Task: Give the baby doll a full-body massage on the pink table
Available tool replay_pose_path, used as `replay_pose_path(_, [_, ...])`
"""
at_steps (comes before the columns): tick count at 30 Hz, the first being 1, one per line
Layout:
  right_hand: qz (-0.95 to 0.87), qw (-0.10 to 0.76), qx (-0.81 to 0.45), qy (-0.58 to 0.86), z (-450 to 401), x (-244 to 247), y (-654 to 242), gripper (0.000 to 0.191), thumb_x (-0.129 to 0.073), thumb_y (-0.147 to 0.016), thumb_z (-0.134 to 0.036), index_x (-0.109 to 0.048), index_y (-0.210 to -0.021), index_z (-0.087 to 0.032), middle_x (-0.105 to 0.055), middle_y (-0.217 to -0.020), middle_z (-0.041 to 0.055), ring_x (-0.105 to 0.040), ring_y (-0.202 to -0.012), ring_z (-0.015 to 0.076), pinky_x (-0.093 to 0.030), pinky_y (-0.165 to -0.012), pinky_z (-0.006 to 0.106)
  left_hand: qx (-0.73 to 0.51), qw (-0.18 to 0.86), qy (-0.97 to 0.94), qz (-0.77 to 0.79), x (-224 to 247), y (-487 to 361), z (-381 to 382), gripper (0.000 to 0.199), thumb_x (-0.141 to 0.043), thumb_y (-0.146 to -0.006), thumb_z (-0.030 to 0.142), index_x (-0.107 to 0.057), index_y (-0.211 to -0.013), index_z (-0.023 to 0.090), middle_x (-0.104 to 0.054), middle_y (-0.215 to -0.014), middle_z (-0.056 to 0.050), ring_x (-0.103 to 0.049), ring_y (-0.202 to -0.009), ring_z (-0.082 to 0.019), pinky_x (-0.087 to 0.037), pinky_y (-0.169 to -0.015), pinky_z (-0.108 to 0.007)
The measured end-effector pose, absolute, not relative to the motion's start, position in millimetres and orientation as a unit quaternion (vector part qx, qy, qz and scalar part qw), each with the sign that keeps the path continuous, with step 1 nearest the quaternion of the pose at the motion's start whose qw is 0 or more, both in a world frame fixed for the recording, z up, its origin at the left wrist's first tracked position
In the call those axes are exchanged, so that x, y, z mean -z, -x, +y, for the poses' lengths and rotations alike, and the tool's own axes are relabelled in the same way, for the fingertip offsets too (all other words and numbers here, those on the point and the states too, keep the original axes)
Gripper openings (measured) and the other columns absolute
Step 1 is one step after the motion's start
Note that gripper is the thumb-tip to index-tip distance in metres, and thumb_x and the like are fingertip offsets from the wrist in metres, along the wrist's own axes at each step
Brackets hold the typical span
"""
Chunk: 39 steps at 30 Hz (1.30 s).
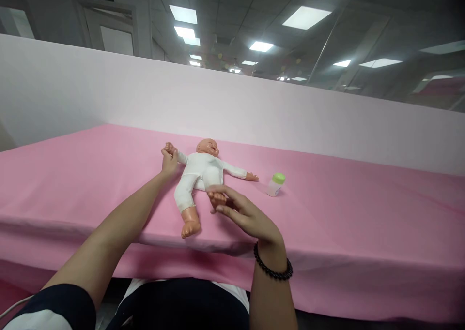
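Pink cloth-covered table [345, 214] | baby doll [199, 166] on its back, left of centre | our left hand [170, 161] closed on its far-left fist [169, 146] | our right hand [247, 214] half-curled, holding its right foot [218, 199] | we'd guess light, soft torso, slick stiff limbs; grip torso

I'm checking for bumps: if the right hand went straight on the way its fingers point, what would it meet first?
The right hand would first meet the doll's foot that it cups; past that, probably the doll's other leg, though depth is unclear.
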State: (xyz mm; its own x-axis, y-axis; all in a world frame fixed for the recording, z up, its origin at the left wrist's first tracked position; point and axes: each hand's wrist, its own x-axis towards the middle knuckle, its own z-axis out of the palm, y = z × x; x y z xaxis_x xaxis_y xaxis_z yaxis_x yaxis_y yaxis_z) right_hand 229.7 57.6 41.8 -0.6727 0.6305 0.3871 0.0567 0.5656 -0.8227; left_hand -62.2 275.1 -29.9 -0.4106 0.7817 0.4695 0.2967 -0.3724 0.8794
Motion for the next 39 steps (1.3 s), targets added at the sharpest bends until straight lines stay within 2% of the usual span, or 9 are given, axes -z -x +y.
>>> replay_pose_path(4, [-0.859, 0.272, -0.379, 0.212, 38.9, -31.7, -255.3, 0.030, -0.057, -0.103, -0.021, -0.061, -0.132, -0.025, -0.062, -0.132, 0.0073, -0.057, -0.127, 0.0214, -0.045, -0.111, 0.037, -0.660, 0.261, -0.380, 0.593, 34.2, 80.3, 294.3, 0.039, -0.055, -0.099, 0.038, -0.040, -0.132, 0.023, -0.060, -0.113, -0.015, -0.069, -0.105, -0.028, -0.059, -0.087, -0.044])
replay_pose_path(8, [-0.853, 0.272, -0.385, 0.226, 34.6, -13.2, -265.3, 0.024, -0.055, -0.103, -0.020, -0.062, -0.126, -0.023, -0.063, -0.127, 0.0082, -0.060, -0.121, 0.0212, -0.046, -0.108, 0.036, -0.653, 0.286, -0.337, 0.615, 34.3, 86.8, 302.7, 0.045, -0.054, -0.098, 0.041, -0.041, -0.135, 0.020, -0.062, -0.105, -0.017, -0.072, -0.091, -0.031, -0.061, -0.074, -0.045])
replay_pose_path(12, [-0.839, 0.306, -0.388, 0.228, 37.0, -8.0, -264.6, 0.027, -0.055, -0.104, -0.024, -0.062, -0.130, -0.025, -0.062, -0.136, 0.0097, -0.057, -0.130, 0.0227, -0.046, -0.113, 0.040, -0.645, 0.227, -0.399, 0.611, 32.8, 79.7, 290.3, 0.039, -0.047, -0.102, 0.037, -0.040, -0.136, 0.019, -0.062, -0.112, -0.019, -0.070, -0.099, -0.031, -0.059, -0.084, -0.047])
replay_pose_path(15, [-0.802, 0.363, -0.412, 0.234, 42.9, -19.1, -258.2, 0.031, -0.055, -0.105, -0.027, -0.060, -0.136, -0.028, -0.057, -0.145, 0.0093, -0.063, -0.121, 0.0201, -0.053, -0.107, 0.039, -0.623, 0.155, -0.515, 0.568, 28.8, 70.2, 272.1, 0.038, -0.051, -0.101, 0.035, -0.042, -0.135, 0.020, -0.062, -0.122, -0.018, -0.066, -0.113, -0.030, -0.053, -0.099, -0.048])
replay_pose_path(18, [-0.782, 0.388, -0.431, 0.230, 57.2, -36.1, -246.6, 0.036, -0.058, -0.105, -0.030, -0.057, -0.141, -0.030, -0.064, -0.134, 0.0073, -0.067, -0.112, 0.0178, -0.055, -0.107, 0.041, -0.568, 0.103, -0.642, 0.505, 22.7, 60.8, 256.9, 0.036, -0.061, -0.095, 0.030, -0.053, -0.129, 0.022, -0.065, -0.124, -0.014, -0.062, -0.119, -0.031, -0.048, -0.107, -0.048])
replay_pose_path(24, [-0.806, 0.345, -0.425, 0.225, 106.3, -52.2, -212.4, 0.029, -0.059, -0.103, -0.034, -0.061, -0.130, -0.025, -0.065, -0.122, 0.0070, -0.065, -0.112, 0.0183, -0.058, -0.101, 0.040, -0.473, 0.054, -0.768, 0.429, 13.8, 48.5, 248.1, 0.030, -0.065, -0.087, 0.023, -0.067, -0.117, 0.023, -0.069, -0.128, -0.012, -0.058, -0.124, -0.032, -0.043, -0.115, -0.050])
replay_pose_path(30, [-0.798, 0.355, -0.435, 0.220, 117.1, -48.9, -198.8, 0.029, -0.060, -0.100, -0.030, -0.061, -0.129, -0.024, -0.063, -0.128, 0.0074, -0.061, -0.122, 0.0188, -0.056, -0.106, 0.040, -0.470, 0.044, -0.770, 0.430, 14.8, 47.4, 246.7, 0.029, -0.063, -0.089, 0.022, -0.067, -0.118, 0.022, -0.069, -0.129, -0.013, -0.058, -0.124, -0.032, -0.044, -0.113, -0.050])
replay_pose_path(35, [-0.791, 0.368, -0.443, 0.209, 79.3, -56.5, -215.6, 0.032, -0.058, -0.104, -0.033, -0.059, -0.135, -0.028, -0.063, -0.111, 0.0038, -0.064, -0.105, 0.0169, -0.059, -0.102, 0.041, -0.538, 0.073, -0.682, 0.490, 23.1, 52.8, 252.7, 0.034, -0.059, -0.096, 0.030, -0.056, -0.128, 0.022, -0.067, -0.123, -0.014, -0.063, -0.114, -0.033, -0.050, -0.102, -0.050])
replay_pose_path(39, [-0.828, 0.310, -0.408, 0.226, 46.2, -55.1, -231.8, 0.030, -0.056, -0.104, -0.026, -0.060, -0.133, -0.026, -0.062, -0.105, 0.0042, -0.061, -0.098, 0.0179, -0.058, -0.096, 0.038, -0.609, 0.130, -0.555, 0.552, 28.9, 63.3, 268.7, 0.037, -0.055, -0.100, 0.034, -0.043, -0.133, 0.021, -0.064, -0.120, -0.015, -0.066, -0.110, -0.031, -0.054, -0.096, -0.047])
